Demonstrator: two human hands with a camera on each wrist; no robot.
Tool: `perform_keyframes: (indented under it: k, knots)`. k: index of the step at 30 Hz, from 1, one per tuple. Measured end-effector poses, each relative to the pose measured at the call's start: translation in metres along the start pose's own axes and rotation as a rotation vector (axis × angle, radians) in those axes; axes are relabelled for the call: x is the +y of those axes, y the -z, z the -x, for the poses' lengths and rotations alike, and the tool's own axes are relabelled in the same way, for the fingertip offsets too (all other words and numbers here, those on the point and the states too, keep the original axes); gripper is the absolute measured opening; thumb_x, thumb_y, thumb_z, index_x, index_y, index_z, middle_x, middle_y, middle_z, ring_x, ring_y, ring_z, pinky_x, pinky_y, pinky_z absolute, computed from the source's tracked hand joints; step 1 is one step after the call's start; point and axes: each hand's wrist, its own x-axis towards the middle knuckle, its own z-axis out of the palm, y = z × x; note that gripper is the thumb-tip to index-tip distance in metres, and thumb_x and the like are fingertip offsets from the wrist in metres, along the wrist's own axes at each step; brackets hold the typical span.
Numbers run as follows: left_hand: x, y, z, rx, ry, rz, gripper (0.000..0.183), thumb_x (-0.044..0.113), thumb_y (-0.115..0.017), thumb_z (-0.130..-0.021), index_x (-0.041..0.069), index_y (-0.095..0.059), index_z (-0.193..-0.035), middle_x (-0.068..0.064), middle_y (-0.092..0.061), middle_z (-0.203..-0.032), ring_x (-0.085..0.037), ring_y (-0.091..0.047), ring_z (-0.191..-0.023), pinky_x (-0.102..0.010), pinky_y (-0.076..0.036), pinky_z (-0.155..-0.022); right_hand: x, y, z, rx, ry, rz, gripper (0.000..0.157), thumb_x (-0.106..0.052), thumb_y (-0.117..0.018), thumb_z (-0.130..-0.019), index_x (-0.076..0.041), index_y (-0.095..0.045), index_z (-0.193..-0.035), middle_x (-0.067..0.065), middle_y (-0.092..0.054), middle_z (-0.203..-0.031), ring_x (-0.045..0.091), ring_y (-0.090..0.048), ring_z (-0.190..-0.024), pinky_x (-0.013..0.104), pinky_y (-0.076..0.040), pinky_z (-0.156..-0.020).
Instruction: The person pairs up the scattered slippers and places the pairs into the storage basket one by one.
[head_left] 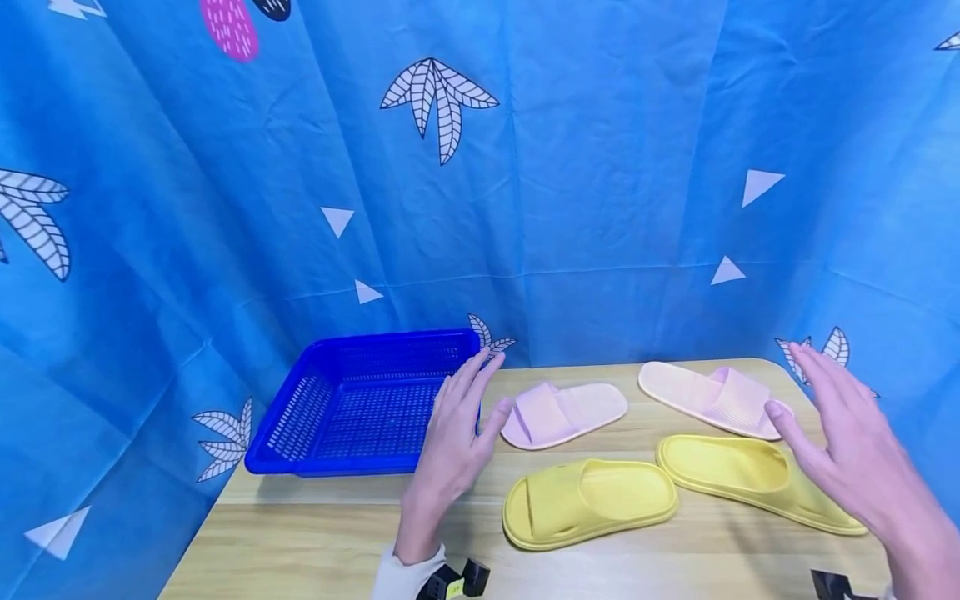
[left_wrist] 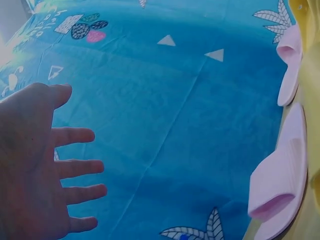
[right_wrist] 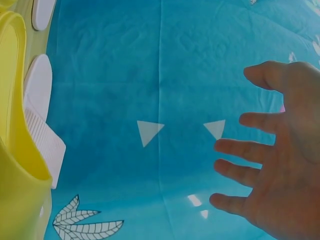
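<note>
My left hand is raised over the table between a blue plastic basket and the slippers, fingers straight and spread, holding nothing. On the right, my right hand hovers above a yellow slipper and hides part of it; its fingers are extended and bare. Another yellow slipper lies nearer the middle, toe to the left. Behind the yellow ones lie two pink slippers: one pink slipper at centre, and a second pink slipper at the back right. Both palms show without any object in the wrist views.
The blue basket with meshed walls stands at the table's back left; nothing shows inside it. A blue patterned curtain hangs behind and beside the wooden table. Black wrist devices sit at both wrists.
</note>
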Motion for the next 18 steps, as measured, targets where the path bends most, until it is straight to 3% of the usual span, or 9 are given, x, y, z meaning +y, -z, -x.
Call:
perform_keyframes:
  k: [9, 15, 18]
  knots:
    - [0.009, -0.015, 0.002, -0.073, -0.003, 0.017, 0.056, 0.051, -0.043, -0.107, 0.025, -0.043, -0.157, 0.002, -0.035, -0.164, -0.022, -0.030, -0.151, -0.057, -0.016, -0.121, 0.006, 0.002, 0.002, -0.050, -0.046, -0.019, 0.076, -0.017, -0.064, -0.100, -0.016, -0.024, -0.164, 0.027, -0.026, -0.164, 0.049, -0.016, -0.151, 0.064, 0.001, -0.120]
    - [0.012, -0.027, 0.003, -0.087, -0.039, 0.033, 0.056, 0.048, -0.047, -0.106, 0.022, -0.045, -0.156, -0.004, -0.040, -0.161, -0.029, -0.037, -0.147, -0.059, -0.023, -0.119, 0.014, 0.005, 0.003, -0.088, -0.078, -0.023, 0.078, -0.020, -0.064, -0.100, -0.017, -0.022, -0.165, 0.028, -0.024, -0.164, 0.053, -0.015, -0.149, 0.068, 0.000, -0.118]
    - [0.014, -0.034, 0.003, -0.105, -0.052, 0.034, 0.057, 0.049, -0.048, -0.105, 0.020, -0.047, -0.155, -0.004, -0.041, -0.160, -0.029, -0.039, -0.146, -0.059, -0.026, -0.117, 0.017, 0.006, 0.003, -0.121, -0.107, -0.043, 0.081, -0.022, -0.066, -0.100, -0.023, -0.019, -0.166, 0.025, -0.022, -0.165, 0.053, -0.014, -0.150, 0.072, 0.000, -0.115]
